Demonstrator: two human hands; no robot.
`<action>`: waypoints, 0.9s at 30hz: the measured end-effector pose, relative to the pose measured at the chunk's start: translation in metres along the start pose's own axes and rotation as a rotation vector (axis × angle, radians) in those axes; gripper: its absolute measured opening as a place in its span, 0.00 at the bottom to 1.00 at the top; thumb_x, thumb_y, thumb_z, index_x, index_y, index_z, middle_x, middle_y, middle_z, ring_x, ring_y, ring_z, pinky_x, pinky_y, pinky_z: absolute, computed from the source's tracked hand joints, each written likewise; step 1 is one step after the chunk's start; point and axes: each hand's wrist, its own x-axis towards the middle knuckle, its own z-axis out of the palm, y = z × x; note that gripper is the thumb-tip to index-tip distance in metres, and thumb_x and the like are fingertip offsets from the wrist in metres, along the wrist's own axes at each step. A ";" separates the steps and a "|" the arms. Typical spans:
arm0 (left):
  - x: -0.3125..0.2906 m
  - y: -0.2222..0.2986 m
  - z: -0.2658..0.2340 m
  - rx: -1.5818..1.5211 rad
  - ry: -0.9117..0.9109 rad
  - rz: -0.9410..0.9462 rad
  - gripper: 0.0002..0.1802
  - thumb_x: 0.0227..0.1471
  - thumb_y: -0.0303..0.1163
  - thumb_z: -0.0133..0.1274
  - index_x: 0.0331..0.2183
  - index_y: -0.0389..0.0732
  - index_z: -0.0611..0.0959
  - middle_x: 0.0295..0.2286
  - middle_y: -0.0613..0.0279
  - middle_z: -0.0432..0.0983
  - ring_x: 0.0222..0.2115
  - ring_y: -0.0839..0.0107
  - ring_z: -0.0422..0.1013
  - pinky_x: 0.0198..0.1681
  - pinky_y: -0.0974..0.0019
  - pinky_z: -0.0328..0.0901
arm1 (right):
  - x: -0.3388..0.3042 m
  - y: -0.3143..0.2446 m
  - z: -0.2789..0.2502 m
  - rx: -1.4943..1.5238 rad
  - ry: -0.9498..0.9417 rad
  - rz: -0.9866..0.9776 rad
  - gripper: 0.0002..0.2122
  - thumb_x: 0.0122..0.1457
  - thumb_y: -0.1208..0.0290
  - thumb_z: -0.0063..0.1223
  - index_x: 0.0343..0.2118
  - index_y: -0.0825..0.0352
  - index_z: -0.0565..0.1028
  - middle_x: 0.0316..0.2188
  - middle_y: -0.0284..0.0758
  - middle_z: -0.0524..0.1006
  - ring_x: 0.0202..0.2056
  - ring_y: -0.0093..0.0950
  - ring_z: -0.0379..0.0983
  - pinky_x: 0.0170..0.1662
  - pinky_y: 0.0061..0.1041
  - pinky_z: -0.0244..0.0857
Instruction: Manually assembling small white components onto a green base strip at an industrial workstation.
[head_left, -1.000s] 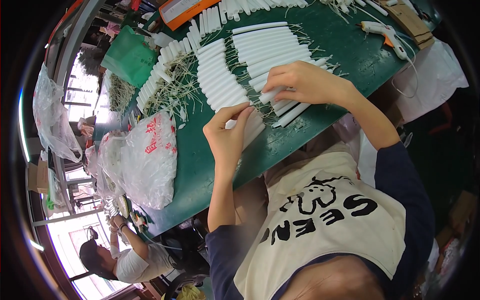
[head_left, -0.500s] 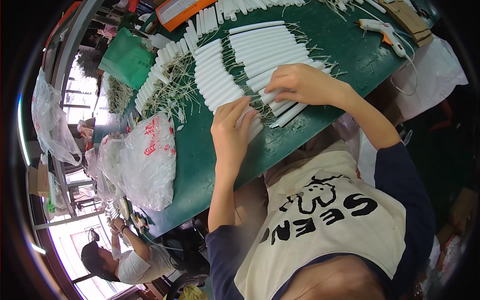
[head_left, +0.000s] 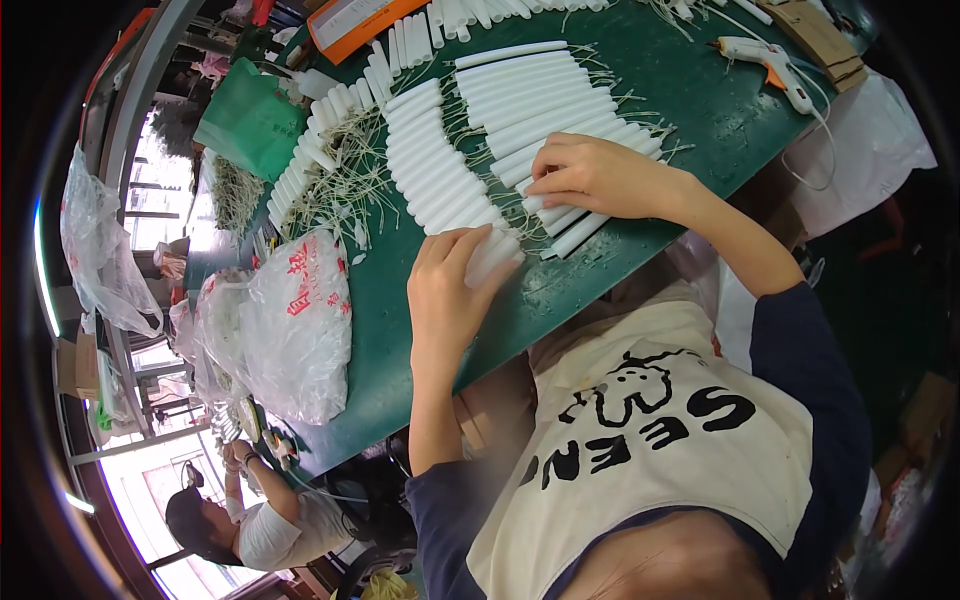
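Observation:
Two rows of slim white tubes lie side by side on the green tabletop, a left row and a right row. Thin pale wires stick out of the tube ends and fill the gap between the rows. At the near end of the left row, my left hand is closed round a white tube, its thumb below and fingers above. My right hand lies over the near part of the right row, fingertips pinched at the left end of a tube. The palm hides part of that row.
A glue gun with a cable lies at the far right, beside cardboard. More wired tubes, a green bag and a clear plastic bag lie leftward. An orange box stands at the back. Another person works lower left.
My left hand has moved slightly left and nearer, away from the wires between the rows. My right hand has shifted a little to the left and down along the tubes.

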 end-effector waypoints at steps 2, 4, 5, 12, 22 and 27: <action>0.000 -0.001 0.000 0.023 -0.007 -0.005 0.19 0.34 0.30 0.63 0.33 0.38 0.80 0.30 0.58 0.74 0.31 0.60 0.69 0.34 0.63 0.65 | 0.000 0.000 -0.001 -0.019 -0.002 -0.017 0.10 0.48 0.70 0.56 0.33 0.68 0.75 0.33 0.35 0.71 0.37 0.32 0.66 0.40 0.27 0.63; 0.001 -0.003 -0.002 0.018 -0.016 0.003 0.19 0.34 0.30 0.63 0.34 0.38 0.80 0.30 0.58 0.74 0.32 0.60 0.70 0.34 0.63 0.65 | 0.000 -0.003 -0.006 0.001 -0.014 -0.018 0.13 0.46 0.68 0.58 0.34 0.69 0.75 0.34 0.35 0.70 0.39 0.33 0.66 0.42 0.28 0.62; 0.001 -0.004 -0.001 0.017 -0.017 0.004 0.19 0.34 0.30 0.63 0.34 0.38 0.80 0.30 0.58 0.74 0.32 0.60 0.70 0.34 0.63 0.65 | 0.000 -0.003 -0.007 0.000 -0.013 -0.016 0.13 0.46 0.68 0.58 0.34 0.69 0.75 0.34 0.35 0.70 0.39 0.33 0.66 0.42 0.28 0.62; 0.014 -0.002 -0.013 0.011 -0.097 0.093 0.19 0.34 0.31 0.62 0.34 0.37 0.79 0.32 0.57 0.75 0.33 0.59 0.69 0.37 0.62 0.65 | -0.001 0.000 -0.011 -0.010 -0.044 -0.025 0.15 0.44 0.63 0.59 0.33 0.67 0.75 0.33 0.35 0.71 0.40 0.33 0.65 0.43 0.29 0.61; 0.124 -0.053 -0.014 0.150 -0.019 0.020 0.13 0.47 0.38 0.53 0.32 0.39 0.81 0.30 0.52 0.76 0.32 0.58 0.72 0.36 0.60 0.65 | -0.008 0.005 -0.035 -0.134 0.077 0.026 0.12 0.48 0.63 0.57 0.33 0.66 0.75 0.25 0.32 0.73 0.30 0.32 0.69 0.36 0.28 0.63; 0.200 -0.097 0.033 0.084 0.016 0.043 0.15 0.48 0.37 0.52 0.35 0.38 0.81 0.31 0.50 0.77 0.33 0.59 0.74 0.36 0.64 0.66 | -0.014 0.001 -0.038 -0.159 0.099 0.040 0.11 0.51 0.62 0.54 0.30 0.65 0.74 0.23 0.34 0.73 0.28 0.34 0.69 0.34 0.30 0.63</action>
